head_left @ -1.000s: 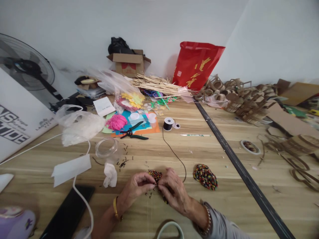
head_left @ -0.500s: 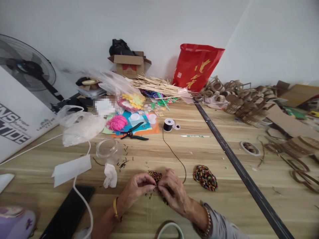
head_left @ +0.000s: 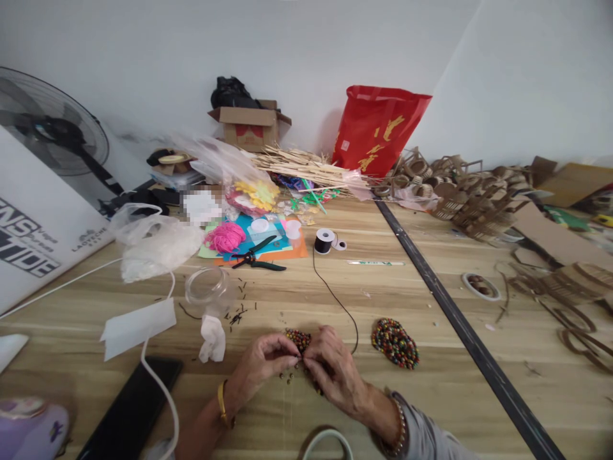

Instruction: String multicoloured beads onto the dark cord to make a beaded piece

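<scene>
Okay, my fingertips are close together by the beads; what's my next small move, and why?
Perhaps ease your right hand slightly back from your left hand to check any threading: their fingertips nearly meet beside the beads, black cord runs from the spool toward the right hand, and whatever they may pinch is too small to make out.

- White box: bold dark letters read "NS" and "TIDE", both running to the picture's edge; smaller, "LAOYECHE" or similar, with a tinier line too faint to read.
- Red bag: large gold characters stood there, not surely legible.
- Cardboard box: its red print was too small.
- White strip: its green lettering was unreadable.
</scene>
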The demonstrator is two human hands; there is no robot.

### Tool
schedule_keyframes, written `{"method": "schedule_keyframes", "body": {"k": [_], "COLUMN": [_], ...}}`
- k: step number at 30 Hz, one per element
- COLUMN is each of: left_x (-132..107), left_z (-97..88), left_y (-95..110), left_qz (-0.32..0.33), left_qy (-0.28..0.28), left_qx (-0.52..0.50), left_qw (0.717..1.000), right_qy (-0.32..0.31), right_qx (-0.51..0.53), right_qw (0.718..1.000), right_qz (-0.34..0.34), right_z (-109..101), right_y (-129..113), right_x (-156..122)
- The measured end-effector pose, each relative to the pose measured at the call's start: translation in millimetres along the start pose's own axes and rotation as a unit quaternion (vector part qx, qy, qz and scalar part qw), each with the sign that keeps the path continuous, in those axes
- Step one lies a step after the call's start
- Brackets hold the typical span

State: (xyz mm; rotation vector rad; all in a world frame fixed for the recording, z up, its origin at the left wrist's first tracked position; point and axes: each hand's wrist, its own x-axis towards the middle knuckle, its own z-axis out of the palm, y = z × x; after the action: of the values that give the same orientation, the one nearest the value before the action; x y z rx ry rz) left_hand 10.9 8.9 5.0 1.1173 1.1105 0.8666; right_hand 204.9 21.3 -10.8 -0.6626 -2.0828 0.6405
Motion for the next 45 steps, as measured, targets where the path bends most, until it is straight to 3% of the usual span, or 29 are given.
{"method": "schedule_keyframes", "body": {"k": [45], "left_x": [-0.7], "left_z": [2.4], "left_y": [-2.1], "left_qz": [0.01], "left_qy": [0.006], "left_qx": [0.014], "left_qw": [1.0], "right_qy": [-0.007], "right_qx": [0.018], "right_qw": [1.0], "right_qz": [0.005], "right_z": [-0.6], "right_y": [-3.0], "right_x": [2.0]}}
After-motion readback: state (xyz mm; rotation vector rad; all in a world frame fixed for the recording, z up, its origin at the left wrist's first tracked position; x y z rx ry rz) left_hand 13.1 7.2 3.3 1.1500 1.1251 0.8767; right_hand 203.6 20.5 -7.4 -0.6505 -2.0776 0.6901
